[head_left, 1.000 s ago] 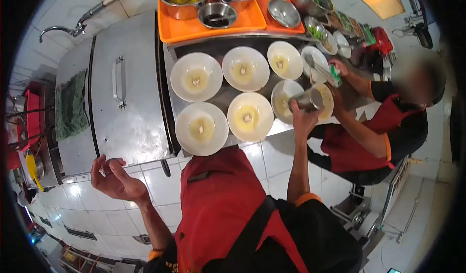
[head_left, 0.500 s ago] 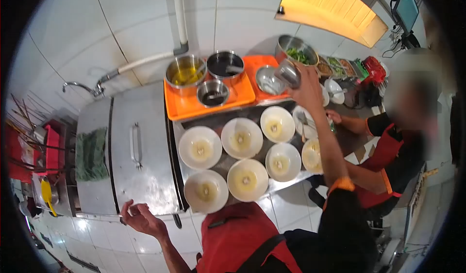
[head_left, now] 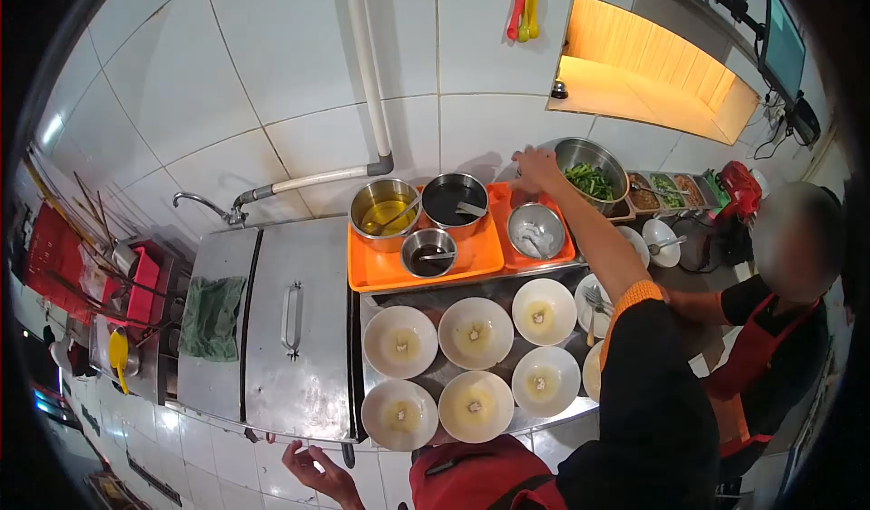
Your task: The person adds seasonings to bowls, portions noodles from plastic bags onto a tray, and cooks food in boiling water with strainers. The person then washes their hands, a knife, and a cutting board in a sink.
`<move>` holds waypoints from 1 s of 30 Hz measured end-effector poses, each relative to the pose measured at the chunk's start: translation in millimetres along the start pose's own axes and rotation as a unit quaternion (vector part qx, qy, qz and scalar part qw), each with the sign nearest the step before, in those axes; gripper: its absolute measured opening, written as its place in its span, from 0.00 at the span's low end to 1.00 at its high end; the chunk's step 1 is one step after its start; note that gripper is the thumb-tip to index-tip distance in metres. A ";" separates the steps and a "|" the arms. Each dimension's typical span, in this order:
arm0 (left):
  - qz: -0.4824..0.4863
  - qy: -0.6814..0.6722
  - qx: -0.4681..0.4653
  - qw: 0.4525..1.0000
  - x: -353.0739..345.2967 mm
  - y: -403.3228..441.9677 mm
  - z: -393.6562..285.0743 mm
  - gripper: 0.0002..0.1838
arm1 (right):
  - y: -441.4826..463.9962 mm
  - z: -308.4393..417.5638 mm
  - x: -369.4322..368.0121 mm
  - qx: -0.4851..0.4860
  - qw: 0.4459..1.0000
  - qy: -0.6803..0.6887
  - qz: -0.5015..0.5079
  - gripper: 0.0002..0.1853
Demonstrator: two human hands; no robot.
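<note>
My right hand (head_left: 541, 168) reaches to the back, by the tiled wall, between the orange tray (head_left: 361, 276) and the steel bowl of chopped greens (head_left: 591, 173). Its fingers show only partly, and anything under them is hidden. Low in the view, in front of the steel lidded counter (head_left: 299, 379), my left hand (head_left: 319, 470) is open with bent fingers and holds nothing. White bowls (head_left: 475, 333) with yellowish liquid and a small pale heap in each stand in two rows. A steel bowl of white stuff (head_left: 536, 231) sits near my right forearm.
Steel pots of yellow (head_left: 384, 209) and dark liquid (head_left: 455, 200) stand on the tray, with a smaller dark-filled bowl (head_left: 429, 253). A co-worker (head_left: 770, 356) stands at the right. The faucet (head_left: 207, 204) and green cloth (head_left: 213, 320) are at the left.
The view has tilted up toward the wall. My right hand has moved from the bowls to the back by the wall; the metal cup it held no longer shows. My left hand stays open.
</note>
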State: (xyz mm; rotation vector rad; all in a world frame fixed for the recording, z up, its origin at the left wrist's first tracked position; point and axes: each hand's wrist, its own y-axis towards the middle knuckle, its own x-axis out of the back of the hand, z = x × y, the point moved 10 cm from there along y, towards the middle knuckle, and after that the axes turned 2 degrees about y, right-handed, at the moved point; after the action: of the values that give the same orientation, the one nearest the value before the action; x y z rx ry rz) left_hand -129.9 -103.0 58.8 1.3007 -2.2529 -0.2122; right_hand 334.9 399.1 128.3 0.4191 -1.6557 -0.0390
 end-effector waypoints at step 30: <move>0.267 0.060 0.122 0.954 -75.5 -73.2 86.2 0.10 | -2.0 59.1 -63.4 -0.208 0.725 0.656 -0.021 0.14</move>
State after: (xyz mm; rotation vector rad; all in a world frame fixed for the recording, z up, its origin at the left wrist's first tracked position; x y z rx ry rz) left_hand -88.3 -88.3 -69.9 0.7398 -2.4796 0.3388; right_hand 282.7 402.9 59.3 0.0490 -0.1840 -0.1148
